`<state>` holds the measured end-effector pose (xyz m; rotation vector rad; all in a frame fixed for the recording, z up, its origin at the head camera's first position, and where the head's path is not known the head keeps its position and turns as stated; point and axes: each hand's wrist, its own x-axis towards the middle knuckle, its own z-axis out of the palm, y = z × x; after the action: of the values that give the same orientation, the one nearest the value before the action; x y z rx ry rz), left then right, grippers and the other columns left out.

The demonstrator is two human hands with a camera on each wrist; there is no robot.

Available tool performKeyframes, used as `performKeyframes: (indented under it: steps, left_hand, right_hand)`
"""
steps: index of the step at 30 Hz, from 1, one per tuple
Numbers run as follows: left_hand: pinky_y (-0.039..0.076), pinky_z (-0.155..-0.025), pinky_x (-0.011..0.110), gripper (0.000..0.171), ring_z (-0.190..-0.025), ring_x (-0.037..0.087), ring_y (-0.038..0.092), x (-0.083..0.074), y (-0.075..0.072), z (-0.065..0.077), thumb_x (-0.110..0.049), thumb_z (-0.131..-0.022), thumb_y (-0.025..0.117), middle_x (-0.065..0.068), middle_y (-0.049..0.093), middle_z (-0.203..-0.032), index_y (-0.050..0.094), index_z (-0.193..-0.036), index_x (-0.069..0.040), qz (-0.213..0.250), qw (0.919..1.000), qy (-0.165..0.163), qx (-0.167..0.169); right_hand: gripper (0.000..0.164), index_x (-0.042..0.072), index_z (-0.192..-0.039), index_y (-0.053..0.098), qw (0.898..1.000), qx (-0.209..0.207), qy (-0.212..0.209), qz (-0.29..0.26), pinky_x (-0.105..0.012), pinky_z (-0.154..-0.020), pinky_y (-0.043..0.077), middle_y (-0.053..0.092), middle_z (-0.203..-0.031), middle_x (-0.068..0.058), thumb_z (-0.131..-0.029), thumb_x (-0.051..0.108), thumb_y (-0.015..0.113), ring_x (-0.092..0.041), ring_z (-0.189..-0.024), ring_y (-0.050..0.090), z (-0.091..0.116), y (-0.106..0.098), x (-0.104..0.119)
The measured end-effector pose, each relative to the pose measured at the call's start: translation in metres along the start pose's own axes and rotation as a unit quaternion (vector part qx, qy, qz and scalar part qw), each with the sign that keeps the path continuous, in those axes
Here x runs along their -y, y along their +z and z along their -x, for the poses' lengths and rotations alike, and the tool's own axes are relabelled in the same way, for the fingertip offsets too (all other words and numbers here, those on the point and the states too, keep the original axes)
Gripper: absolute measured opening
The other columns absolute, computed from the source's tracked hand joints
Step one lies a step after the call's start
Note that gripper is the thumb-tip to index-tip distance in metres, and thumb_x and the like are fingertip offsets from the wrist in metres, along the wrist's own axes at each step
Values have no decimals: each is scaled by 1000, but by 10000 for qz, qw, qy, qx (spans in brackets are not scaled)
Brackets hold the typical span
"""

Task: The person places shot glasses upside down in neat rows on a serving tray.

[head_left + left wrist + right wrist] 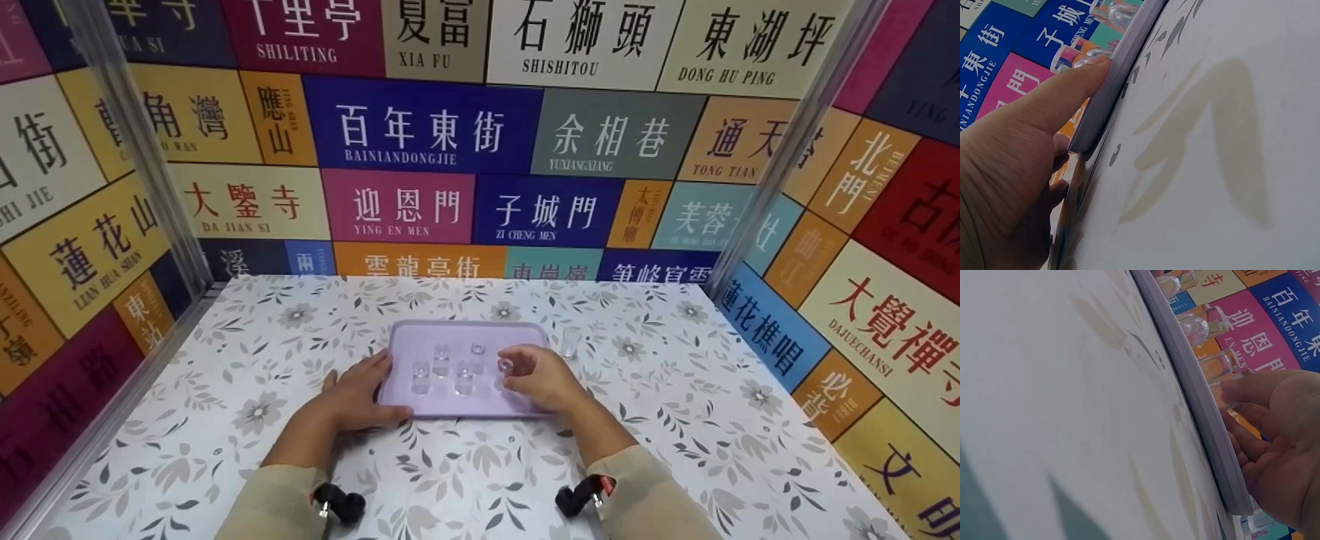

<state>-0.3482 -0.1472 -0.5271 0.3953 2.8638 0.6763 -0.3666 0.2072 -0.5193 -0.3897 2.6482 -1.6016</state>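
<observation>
A shallow light-purple tray lies on the patterned tabletop. On it, several small clear glasses stand upright in loose rows. My left hand grips the tray's near left corner, thumb along the front rim and fingers at the left side. In the left wrist view its thumb lies over the rim. My right hand reaches over the tray's right side and pinches a small clear glass between thumb and fingers. In the right wrist view this glass is low at the tray, partly hidden by the thumb.
Another clear glass stands on the table just beyond the tray's right edge. The tabletop has a grey leaf and flower print. Panels with coloured blocks of characters rise behind and on both sides.
</observation>
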Motion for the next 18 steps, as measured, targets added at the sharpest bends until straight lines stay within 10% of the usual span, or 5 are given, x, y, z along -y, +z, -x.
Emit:
performKeyframes:
  steps: [18]
  left_hand:
    - [-1,-120,68,118,-156,26,11,0,1,-1,-83,-68,64,-8,12,-168,17,-159,-25,-23,10000,-65,24]
  right_hand:
    - [49,25,-126,63,9838,-1763,333,32,-40,-97,48,65,-123,1,-81,16,79,-29,-121,56,-14,-79,-12]
